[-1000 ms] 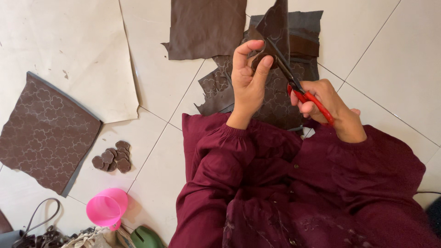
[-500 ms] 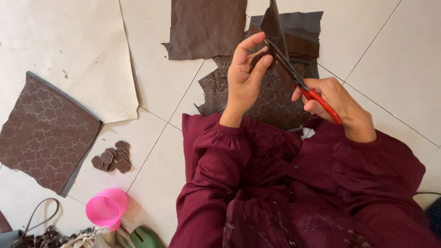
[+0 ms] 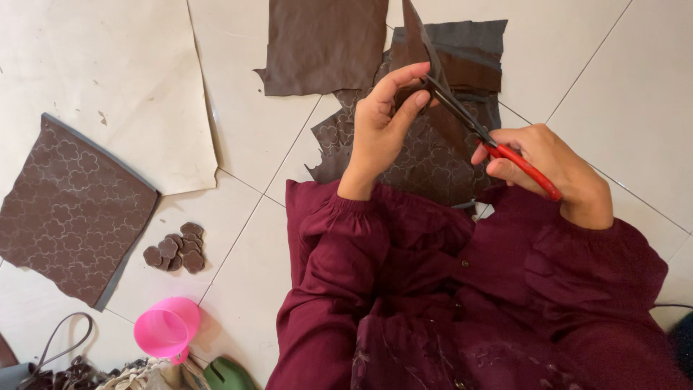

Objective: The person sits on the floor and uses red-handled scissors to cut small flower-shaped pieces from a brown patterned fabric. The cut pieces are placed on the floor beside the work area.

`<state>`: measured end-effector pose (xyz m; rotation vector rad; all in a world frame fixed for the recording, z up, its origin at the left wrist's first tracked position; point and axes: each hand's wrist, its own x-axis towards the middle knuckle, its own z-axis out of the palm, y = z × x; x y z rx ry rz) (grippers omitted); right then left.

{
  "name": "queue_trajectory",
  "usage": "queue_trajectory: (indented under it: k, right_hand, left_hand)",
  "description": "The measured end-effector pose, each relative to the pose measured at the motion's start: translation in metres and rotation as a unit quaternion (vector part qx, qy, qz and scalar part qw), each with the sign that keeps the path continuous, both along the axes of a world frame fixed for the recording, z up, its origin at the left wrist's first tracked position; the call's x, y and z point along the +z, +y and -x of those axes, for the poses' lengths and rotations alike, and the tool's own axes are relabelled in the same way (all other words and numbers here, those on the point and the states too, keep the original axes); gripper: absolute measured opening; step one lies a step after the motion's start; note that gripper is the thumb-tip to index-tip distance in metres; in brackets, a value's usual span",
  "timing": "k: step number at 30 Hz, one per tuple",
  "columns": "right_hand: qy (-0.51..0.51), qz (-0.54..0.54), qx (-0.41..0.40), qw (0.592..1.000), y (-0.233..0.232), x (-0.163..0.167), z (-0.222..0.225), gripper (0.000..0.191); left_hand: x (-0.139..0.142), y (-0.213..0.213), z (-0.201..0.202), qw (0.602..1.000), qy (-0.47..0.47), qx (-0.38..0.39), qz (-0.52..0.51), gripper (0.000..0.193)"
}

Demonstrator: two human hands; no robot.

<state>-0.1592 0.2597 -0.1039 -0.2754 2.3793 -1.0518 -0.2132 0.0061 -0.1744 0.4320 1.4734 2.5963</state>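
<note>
Since 0.5 s ago both hands have barely shifted: the left hand [image 3: 379, 133] stays pinched on the brown leather piece [image 3: 422, 43] above the far floor scraps, while the right hand [image 3: 552, 170] grips the red-handled scissors [image 3: 480, 130], blades cutting into it.

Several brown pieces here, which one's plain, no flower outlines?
The plain brown sheet at top centre on the floor. The square at left and the sheet under the hands carry traced flower outlines.

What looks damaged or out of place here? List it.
Nothing is spilled. The plain brown sheet has a ragged, torn-looking lower left edge. The cream sheet carries small dark marks. The cut brown pieces sit in a tidy pile. Both hands, left and right, grip normally.
</note>
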Motion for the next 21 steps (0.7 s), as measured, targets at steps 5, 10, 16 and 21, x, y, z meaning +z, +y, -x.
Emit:
queue_trajectory:
  k: [5, 10, 16, 21]
  right_hand:
    - [0.013, -0.01, 0.003, 1.0, 0.001, -0.004, 0.0, 0.077]
    - [0.009, -0.04, 0.007, 0.999, -0.002, -0.009, 0.002, 0.076]
    - [0.011, 0.008, 0.002, 1.0, -0.008, -0.013, 0.001, 0.071]
    - [0.023, -0.027, 0.002, 0.999, -0.01, -0.015, 0.002, 0.072]
  left_hand:
    - [0.009, -0.014, 0.004, 0.999, 0.009, -0.035, 0.034, 0.038]
    - [0.018, -0.021, 0.003, 0.987, -0.01, -0.015, 0.162, 0.046]
    - [0.015, -0.013, 0.005, 1.0, 0.002, -0.027, -0.004, 0.043]
    - [0.009, -0.015, 0.004, 0.999, -0.01, -0.044, -0.012, 0.042]
